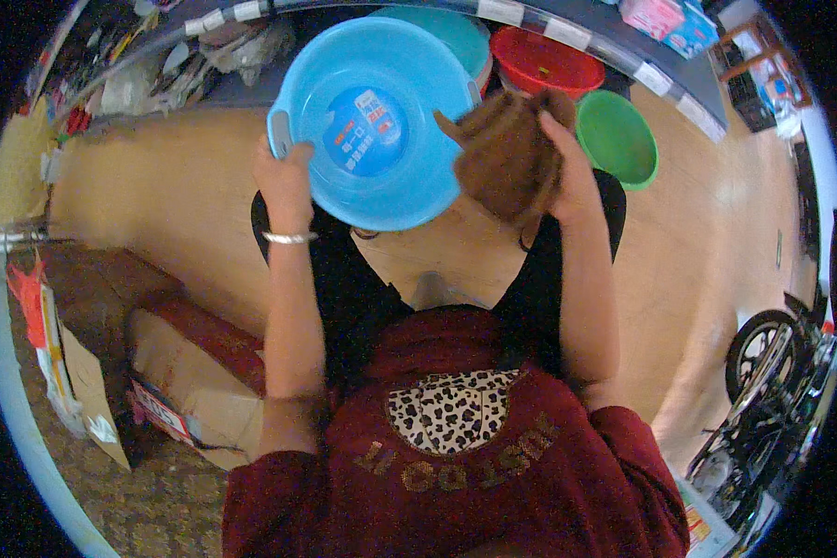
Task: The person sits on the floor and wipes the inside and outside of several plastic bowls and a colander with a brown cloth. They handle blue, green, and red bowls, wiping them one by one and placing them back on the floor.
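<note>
My left hand point(284, 178) grips the left handle of a light blue plastic basin point(390, 202), thumb over the rim. The basin is tilted so its inside faces me, and a printed blue label point(366, 132) sticks to its bottom. In my right hand point(573, 171) is a bunched brown cloth point(506, 157), blurred, held at the basin's right rim. The cloth hides part of that rim; whether it touches the plastic I cannot tell. Both hands are above my knees.
Behind the blue basin stand a teal basin point(453, 35), a red basin point(551, 66) and a green basin point(617, 139). A shelf edge with labels point(568, 33) runs above them. Cardboard point(188, 370) lies at left; a motorcycle point(753, 397) stands at right.
</note>
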`<state>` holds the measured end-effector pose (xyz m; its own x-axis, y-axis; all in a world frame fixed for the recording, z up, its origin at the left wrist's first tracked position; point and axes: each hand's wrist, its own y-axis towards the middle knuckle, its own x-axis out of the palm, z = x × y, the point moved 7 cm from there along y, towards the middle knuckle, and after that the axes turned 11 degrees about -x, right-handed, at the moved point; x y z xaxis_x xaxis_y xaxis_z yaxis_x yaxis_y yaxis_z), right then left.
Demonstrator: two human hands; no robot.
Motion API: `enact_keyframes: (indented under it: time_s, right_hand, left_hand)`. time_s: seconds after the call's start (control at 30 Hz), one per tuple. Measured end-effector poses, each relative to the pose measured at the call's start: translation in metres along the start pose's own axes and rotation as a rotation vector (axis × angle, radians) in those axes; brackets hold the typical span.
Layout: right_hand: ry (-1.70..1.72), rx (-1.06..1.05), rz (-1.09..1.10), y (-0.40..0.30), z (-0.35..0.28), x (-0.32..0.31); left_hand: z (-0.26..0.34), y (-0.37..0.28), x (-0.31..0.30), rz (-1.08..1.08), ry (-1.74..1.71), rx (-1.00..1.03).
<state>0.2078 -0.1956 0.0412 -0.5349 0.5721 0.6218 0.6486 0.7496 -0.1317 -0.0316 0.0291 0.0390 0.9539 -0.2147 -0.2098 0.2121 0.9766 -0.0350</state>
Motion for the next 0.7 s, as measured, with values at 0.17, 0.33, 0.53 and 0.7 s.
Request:
enact_keyframes:
  time_s: [0.17,0.33,0.53,0.7]
  right_hand:
    - [-0.507,-0.041,-0.467,-0.023,0.086,0.065]
    - [-1.407,-0.3,-0.696,-0.043,0.105,0.055]
    - [-1.853,-0.841,-0.184,-0.014,0.059,0.006]
    - [-1.578,-1.435,-0.162,-0.028,0.014,0.05]
  left_hand:
    - [0.055,-0.08,0.025,0.104,0.091,0.224]
    - [0.058,-0.082,0.016,0.003,-0.186,0.132]
    - [0.05,-0.08,0.035,-0.386,0.143,-0.073]
    - [0.064,-0.088,0.052,-0.581,0.41,0.037]
